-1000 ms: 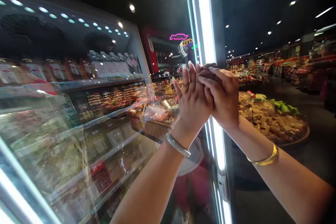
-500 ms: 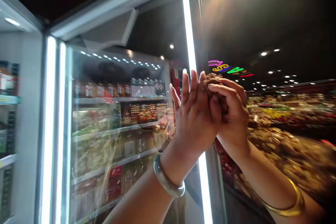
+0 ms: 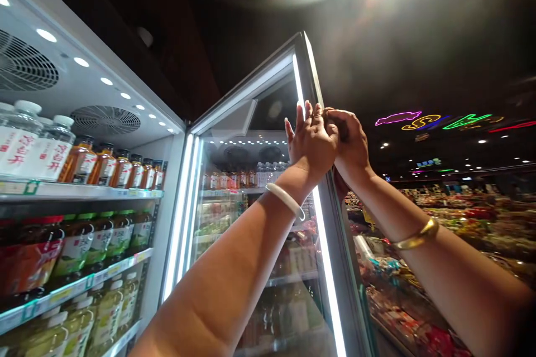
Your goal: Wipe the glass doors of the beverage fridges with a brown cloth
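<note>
An open glass fridge door [image 3: 349, 290] with bright light strips stands in front of me. My left hand [image 3: 313, 145] lies against the inner side of its far edge, fingers stretched and spread. A pale bangle [image 3: 285, 201] circles that wrist. On the outer side of the same edge, my right hand [image 3: 352, 148] is curled around a crumpled brown cloth [image 3: 344, 132], mostly hidden by the fingers. The cloth is close to the door's edge; whether it touches is hard to see. A gold bangle [image 3: 419, 234] is on my right wrist.
To the left, fridge shelves [image 3: 104, 192] hold clear water bottles [image 3: 54, 148], amber bottles [image 3: 104, 164] and green-capped bottles [image 3: 100, 234]. Round fan grilles [image 3: 106, 119] sit in the fridge ceiling. Beyond the door at right are heaped goods [image 3: 419, 290] and neon signs [image 3: 427, 121].
The view has swung left and drawn back, bringing the fridge shelves and the door's top corner into sight. Both hands stay at the door's edge; the brown cloth is now less visible.
</note>
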`<action>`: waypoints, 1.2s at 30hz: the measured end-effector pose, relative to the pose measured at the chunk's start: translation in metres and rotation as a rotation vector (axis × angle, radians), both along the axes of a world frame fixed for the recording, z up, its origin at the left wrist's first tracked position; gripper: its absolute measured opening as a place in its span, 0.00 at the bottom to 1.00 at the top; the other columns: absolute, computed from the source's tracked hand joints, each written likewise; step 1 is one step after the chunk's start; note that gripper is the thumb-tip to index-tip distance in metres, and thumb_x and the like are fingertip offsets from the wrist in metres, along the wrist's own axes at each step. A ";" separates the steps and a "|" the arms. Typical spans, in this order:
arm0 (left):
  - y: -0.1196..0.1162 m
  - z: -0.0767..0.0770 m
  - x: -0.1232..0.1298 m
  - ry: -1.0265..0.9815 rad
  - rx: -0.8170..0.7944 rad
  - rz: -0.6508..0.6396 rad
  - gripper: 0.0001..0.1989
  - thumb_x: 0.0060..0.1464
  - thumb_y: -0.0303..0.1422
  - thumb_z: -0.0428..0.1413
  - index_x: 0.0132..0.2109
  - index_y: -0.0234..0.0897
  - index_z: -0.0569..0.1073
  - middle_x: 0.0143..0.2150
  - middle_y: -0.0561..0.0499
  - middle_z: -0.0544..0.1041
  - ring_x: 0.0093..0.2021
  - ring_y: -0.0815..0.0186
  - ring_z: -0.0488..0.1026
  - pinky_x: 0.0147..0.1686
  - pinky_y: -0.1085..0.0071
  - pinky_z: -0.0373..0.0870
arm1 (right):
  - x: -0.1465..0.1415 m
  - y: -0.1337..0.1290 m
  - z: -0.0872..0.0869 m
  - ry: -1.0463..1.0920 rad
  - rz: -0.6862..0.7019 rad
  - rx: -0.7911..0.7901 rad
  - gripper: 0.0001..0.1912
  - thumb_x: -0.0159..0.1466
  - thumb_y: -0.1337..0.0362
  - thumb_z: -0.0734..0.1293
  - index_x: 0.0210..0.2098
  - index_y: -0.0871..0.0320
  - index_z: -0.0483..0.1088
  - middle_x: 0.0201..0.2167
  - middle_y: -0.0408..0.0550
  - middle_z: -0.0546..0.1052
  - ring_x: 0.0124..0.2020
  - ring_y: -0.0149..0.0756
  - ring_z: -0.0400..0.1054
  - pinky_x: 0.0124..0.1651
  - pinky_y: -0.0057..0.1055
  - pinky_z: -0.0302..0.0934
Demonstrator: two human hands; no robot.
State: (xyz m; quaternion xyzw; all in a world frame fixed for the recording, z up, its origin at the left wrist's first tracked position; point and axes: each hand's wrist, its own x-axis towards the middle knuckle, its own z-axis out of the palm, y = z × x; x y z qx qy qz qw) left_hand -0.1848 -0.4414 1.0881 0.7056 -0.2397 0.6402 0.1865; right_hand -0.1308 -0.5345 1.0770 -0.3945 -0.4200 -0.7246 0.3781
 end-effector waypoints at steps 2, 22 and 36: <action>-0.001 0.000 -0.001 0.013 0.007 0.004 0.30 0.69 0.34 0.42 0.74 0.34 0.56 0.79 0.49 0.49 0.79 0.66 0.38 0.76 0.55 0.33 | 0.001 0.001 -0.001 0.017 0.094 0.025 0.13 0.65 0.56 0.69 0.48 0.49 0.72 0.52 0.47 0.77 0.57 0.41 0.71 0.65 0.49 0.65; 0.019 0.055 -0.052 0.094 -0.089 0.308 0.26 0.75 0.29 0.35 0.75 0.30 0.47 0.80 0.47 0.43 0.79 0.59 0.33 0.75 0.51 0.36 | -0.028 0.025 0.073 -0.007 -0.031 -0.108 0.14 0.72 0.52 0.63 0.47 0.56 0.71 0.47 0.48 0.78 0.51 0.31 0.66 0.63 0.38 0.62; 0.076 -0.056 -0.076 -0.105 -0.110 0.540 0.28 0.71 0.39 0.31 0.72 0.38 0.56 0.76 0.55 0.57 0.79 0.61 0.39 0.76 0.54 0.33 | -0.074 0.057 -0.061 -0.053 0.156 -0.232 0.18 0.74 0.58 0.60 0.55 0.62 0.71 0.55 0.52 0.75 0.58 0.39 0.69 0.65 0.38 0.62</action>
